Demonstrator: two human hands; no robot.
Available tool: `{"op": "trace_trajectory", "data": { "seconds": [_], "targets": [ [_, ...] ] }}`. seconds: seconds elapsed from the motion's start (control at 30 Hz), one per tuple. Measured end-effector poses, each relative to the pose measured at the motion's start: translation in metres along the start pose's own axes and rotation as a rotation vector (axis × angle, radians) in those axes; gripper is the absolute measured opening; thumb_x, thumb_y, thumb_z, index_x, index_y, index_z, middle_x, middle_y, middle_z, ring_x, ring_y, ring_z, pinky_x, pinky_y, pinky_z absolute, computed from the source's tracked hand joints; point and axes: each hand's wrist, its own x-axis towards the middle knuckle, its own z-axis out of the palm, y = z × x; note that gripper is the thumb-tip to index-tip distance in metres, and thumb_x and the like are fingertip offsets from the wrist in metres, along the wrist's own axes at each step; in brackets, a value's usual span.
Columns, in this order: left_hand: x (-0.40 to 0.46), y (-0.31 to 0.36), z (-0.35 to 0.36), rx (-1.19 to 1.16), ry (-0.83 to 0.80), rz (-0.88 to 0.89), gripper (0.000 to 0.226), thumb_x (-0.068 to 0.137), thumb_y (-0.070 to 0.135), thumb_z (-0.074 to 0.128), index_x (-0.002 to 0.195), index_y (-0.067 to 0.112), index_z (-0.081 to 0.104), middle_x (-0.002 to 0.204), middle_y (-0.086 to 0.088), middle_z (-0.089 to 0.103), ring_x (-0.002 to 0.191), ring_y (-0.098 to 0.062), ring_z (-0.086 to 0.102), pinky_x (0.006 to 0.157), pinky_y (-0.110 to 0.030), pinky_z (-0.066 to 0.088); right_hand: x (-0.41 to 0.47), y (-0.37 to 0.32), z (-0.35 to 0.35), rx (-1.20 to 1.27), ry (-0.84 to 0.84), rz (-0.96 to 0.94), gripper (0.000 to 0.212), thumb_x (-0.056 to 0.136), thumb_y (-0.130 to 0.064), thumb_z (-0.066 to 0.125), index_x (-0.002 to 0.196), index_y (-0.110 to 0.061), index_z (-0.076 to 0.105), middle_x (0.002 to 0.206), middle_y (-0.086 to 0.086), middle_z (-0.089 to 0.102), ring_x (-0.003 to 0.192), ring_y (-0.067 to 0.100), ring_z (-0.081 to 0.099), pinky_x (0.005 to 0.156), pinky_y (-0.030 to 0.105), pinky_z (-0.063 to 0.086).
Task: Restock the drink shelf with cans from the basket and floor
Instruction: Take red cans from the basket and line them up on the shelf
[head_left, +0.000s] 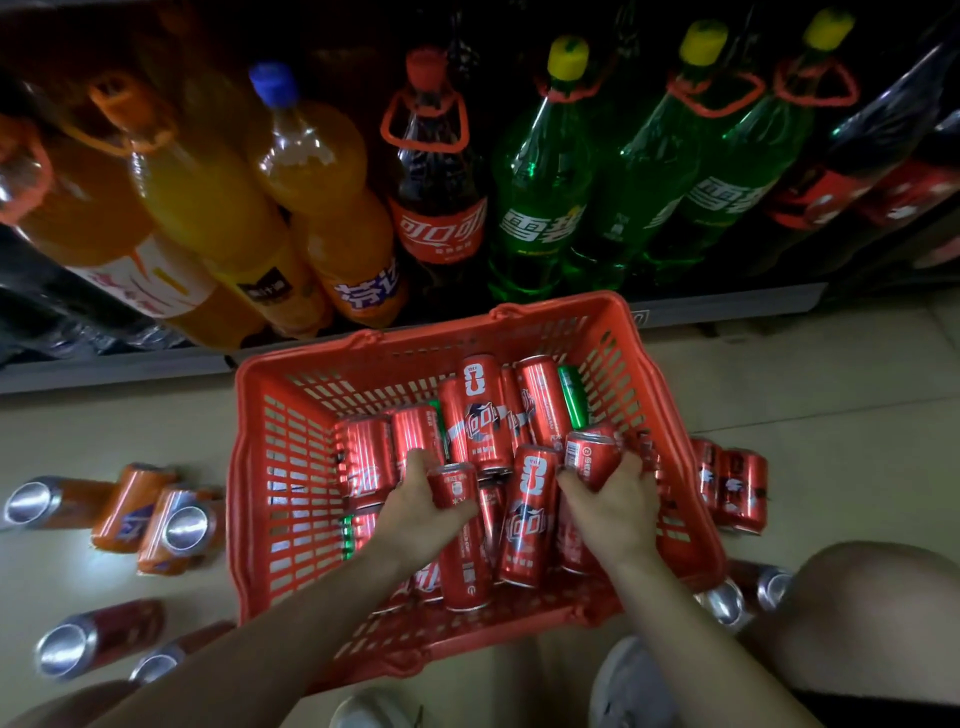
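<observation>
Reaching down into the red basket, both hands are seen from the head camera, each closed round a can; the left hand is wrapped round a small red can, with the fingers curled along its side; the right hand is curled round another red can, whose white label panel is turned upward; both held cans are just above the heap of red cans lying jumbled on the basket's floor, among which a green can is leant near the far right wall; the basket is set on the pale tiled floor, just in front of the lowest shelf; on that shelf large bottles are stood in a row: orange soda bottles at the left, a cola bottle in the middle, green bottles to its right; on the floor to the left of the basket orange cans are laid on their sides, with dark red cans nearer the camera; just beside the basket's right wall two red cans are laid together, and silver can ends are seen by a knee; below, the toes of white shoes are shown.
</observation>
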Motion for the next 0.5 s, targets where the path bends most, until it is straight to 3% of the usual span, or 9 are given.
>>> {"op": "trace_trajectory", "data": {
  "seconds": [0.07,0.17,0.23,0.3,0.4,0.5],
  "targets": [
    [0.000,0.003,0.000,-0.079,0.032,-0.041,0.059,0.088,0.026,0.082,0.124,0.016,0.036,0.086,0.003,0.063,0.066,-0.004,0.062,0.049,-0.014,0.045,0.003,0.002,0.001,0.002,-0.049,0.056,0.075,0.081,-0.050,0.076,0.134,-0.003,0.053,0.131,0.023,0.056,0.125,0.044,0.053,0.111,0.047,0.042],
    [0.002,0.008,0.004,-0.179,-0.003,-0.072,0.058,0.077,0.038,0.091,0.119,0.017,0.057,0.105,0.003,0.075,0.090,-0.010,0.073,0.073,-0.021,0.058,0.016,0.013,0.007,0.023,-0.041,0.056,0.089,0.058,-0.074,0.065,0.124,-0.015,0.064,0.118,0.013,0.067,0.113,0.038,0.064,0.103,0.049,0.051],
    [0.003,0.009,0.011,-0.249,-0.045,-0.063,0.044,0.075,0.036,0.093,0.109,0.020,0.071,0.102,0.005,0.080,0.090,-0.009,0.077,0.086,-0.028,0.062,0.035,0.035,0.019,0.028,-0.064,0.039,0.088,0.053,-0.078,0.061,0.116,-0.017,0.070,0.110,0.008,0.072,0.103,0.033,0.069,0.098,0.046,0.055],
    [0.003,0.010,0.014,-0.324,-0.073,-0.046,0.038,0.076,0.032,0.093,0.106,0.020,0.073,0.100,0.006,0.081,0.087,-0.007,0.078,0.080,-0.023,0.062,0.041,0.042,0.025,0.033,-0.086,0.008,0.085,0.055,-0.079,0.060,0.112,-0.017,0.073,0.107,0.005,0.073,0.100,0.030,0.071,0.096,0.045,0.057],
    [0.002,0.011,0.014,-0.410,-0.097,-0.059,0.045,0.076,0.036,0.091,0.113,0.021,0.070,0.107,0.002,0.079,0.093,-0.013,0.078,0.081,-0.026,0.061,0.011,0.013,0.008,0.028,-0.107,-0.065,0.074,0.070,-0.066,0.066,0.119,-0.011,0.069,0.114,0.010,0.073,0.109,0.033,0.069,0.100,0.043,0.054],
    [0.000,0.008,0.017,-0.548,-0.145,-0.126,0.070,0.066,0.047,0.092,0.125,0.022,0.064,0.113,-0.002,0.079,0.101,-0.021,0.078,0.097,-0.046,0.060,-0.006,-0.001,-0.003,0.020,-0.150,-0.086,0.046,0.094,-0.036,0.070,0.130,-0.009,0.059,0.123,0.011,0.071,0.117,0.033,0.066,0.102,0.039,0.051]
  ]
}}
